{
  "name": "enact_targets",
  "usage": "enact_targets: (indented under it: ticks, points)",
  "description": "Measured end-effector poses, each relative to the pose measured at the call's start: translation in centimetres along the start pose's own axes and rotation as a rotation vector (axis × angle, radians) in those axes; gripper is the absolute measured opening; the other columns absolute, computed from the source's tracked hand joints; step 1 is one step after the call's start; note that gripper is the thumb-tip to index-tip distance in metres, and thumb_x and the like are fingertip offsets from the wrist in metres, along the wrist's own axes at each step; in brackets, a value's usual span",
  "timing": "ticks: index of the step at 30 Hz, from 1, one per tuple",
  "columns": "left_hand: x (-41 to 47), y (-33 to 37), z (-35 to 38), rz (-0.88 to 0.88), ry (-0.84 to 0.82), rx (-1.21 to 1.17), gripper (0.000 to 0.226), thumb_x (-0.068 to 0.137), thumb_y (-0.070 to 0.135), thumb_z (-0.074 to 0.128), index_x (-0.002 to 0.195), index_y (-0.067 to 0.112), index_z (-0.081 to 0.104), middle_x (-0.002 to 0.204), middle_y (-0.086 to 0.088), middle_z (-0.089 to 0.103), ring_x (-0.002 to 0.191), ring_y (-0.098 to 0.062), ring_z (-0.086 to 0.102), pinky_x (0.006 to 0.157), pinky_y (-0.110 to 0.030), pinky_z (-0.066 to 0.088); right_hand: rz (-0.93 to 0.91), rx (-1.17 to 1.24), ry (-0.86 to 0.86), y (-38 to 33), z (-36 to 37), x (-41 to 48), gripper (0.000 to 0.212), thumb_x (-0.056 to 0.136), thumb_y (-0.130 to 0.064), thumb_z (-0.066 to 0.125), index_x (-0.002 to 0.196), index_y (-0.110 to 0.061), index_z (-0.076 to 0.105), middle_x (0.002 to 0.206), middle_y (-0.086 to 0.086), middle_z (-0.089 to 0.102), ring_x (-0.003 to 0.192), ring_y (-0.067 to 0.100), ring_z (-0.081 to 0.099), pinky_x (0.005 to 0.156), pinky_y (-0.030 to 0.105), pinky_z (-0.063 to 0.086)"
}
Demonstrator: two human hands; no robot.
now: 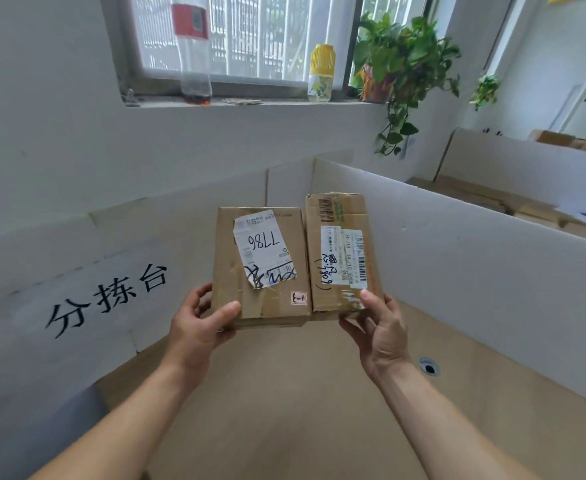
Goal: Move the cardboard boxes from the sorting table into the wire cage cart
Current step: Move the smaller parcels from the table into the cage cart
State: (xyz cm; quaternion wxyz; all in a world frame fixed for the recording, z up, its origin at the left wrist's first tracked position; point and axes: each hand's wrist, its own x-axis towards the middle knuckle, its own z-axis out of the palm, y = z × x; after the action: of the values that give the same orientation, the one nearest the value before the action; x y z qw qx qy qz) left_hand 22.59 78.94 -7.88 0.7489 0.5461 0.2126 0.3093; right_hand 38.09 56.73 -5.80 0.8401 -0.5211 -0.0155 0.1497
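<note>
While both cardboard boxes are held side by side with their long edges touching, the wider box [260, 271] is on the left and the narrower box [340, 237] on the right, label faces toward the camera. The left hand [198, 327] grips the near left corner of the wider box, thumb on top, fingers curled underneath. The right hand [383, 336] grips the near right corner of the narrower box likewise. Both boxes are above the brown tabletop [284, 403], which is bounded by white partition panels [457, 258]. A sheet with black characters [104, 299] is fixed to the left panel. Beyond, a windowsill [277, 102] carries a clear bottle [194, 57], a yellow-capped bottle [321, 74] and a potted plant [398, 60].
</note>
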Motion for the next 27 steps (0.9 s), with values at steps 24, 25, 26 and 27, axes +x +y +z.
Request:
enact_targets:
  ticks: [24,25,26,27]
  points:
    - [-12.4,11.2,-8.8,0.208,0.162,-0.010,0.054,0.067,0.031,0.082,0.117,0.037,0.064,0.121,-0.003,0.067,0.102,-0.024,0.071,0.080,-0.041,0.060,-0.052,0.019,-0.169,-3.3,7.7,-11.7,0.030,0.089,-0.013,0.069,0.117,-0.013,0.057,0.125,0.021,0.067,0.103,0.028,0.064,0.082,0.048,0.057]
    - [-12.7,11.6,-9.5,0.209,0.165,-0.010,0.054,0.066,0.031,0.083,0.117,0.037,0.064,0.121,-0.003,0.067,0.102,-0.024,0.071,0.081,-0.042,0.059,-0.051,0.026,-0.171,-3.2,8.2,-12.2,0.030,0.090,-0.012,0.069,0.117,-0.012,0.057,0.126,0.022,0.065,0.103,0.029,0.063,0.082,0.048,0.056]
    - [-13.1,12.0,-10.1,0.211,0.169,-0.012,0.055,0.065,0.032,0.084,0.116,0.038,0.064,0.121,-0.002,0.067,0.102,-0.024,0.071,0.081,-0.042,0.059,-0.050,0.029,-0.176,-3.0,8.7,-12.6,0.030,0.090,-0.012,0.068,0.117,-0.012,0.057,0.127,0.023,0.064,0.103,0.029,0.063,0.081,0.047,0.056]
    - [-13.5,12.4,-10.7,0.215,0.174,-0.015,0.057,0.063,0.034,0.085,0.116,0.038,0.065,0.121,-0.002,0.067,0.102,-0.024,0.071,0.080,-0.041,0.059,-0.049,0.031,-0.184,-2.8,9.1,-13.1,0.029,0.090,-0.012,0.068,0.117,-0.012,0.057,0.127,0.023,0.064,0.103,0.029,0.062,0.081,0.047,0.056]
